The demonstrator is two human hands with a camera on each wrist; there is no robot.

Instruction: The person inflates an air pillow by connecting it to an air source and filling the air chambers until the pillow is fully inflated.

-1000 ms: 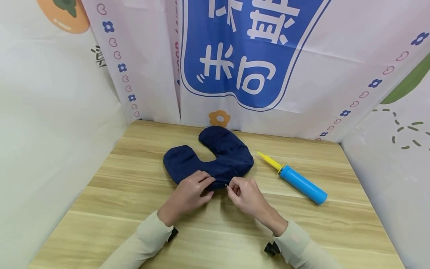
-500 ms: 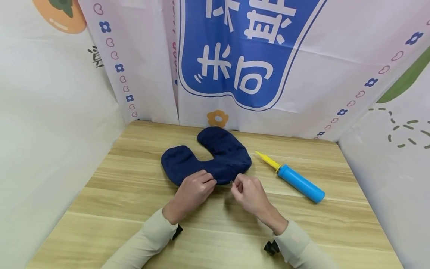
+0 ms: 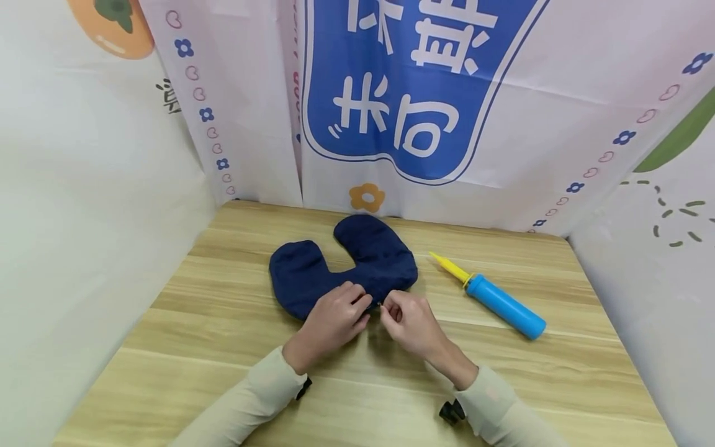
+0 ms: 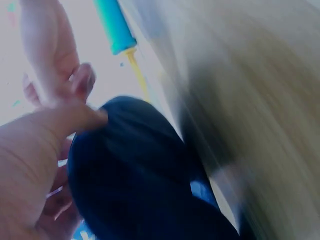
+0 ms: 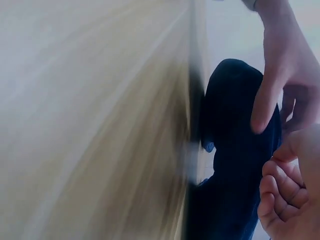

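A navy blue U-shaped neck pillow (image 3: pixel 382 264) lies on the table with its curved back toward me. My left hand (image 3: pixel 335 316) grips its near edge, thumb on one face in the left wrist view. Just to the right, my right hand (image 3: pixel 410 323) pinches a small metallic zipper pull (image 3: pixel 380 304) at the same edge. The right wrist view has the right hand's fingers (image 5: pixel 282 192) curled beside the pillow (image 5: pixel 235 115), and the left thumb pressing it. The pull itself is mostly hidden by my fingertips.
A blue hand pump (image 3: pixel 505 306) with a yellow nozzle (image 3: pixel 449 267) lies on the wooden table (image 3: pixel 558 385), right of the pillow. Printed white sheets (image 3: pixel 530 143) hang behind the table and along both sides.
My left hand has shifted right along the near edge, closer to the right hand. The right hand went right with the zipper pull, then came back left. The pump stays put.
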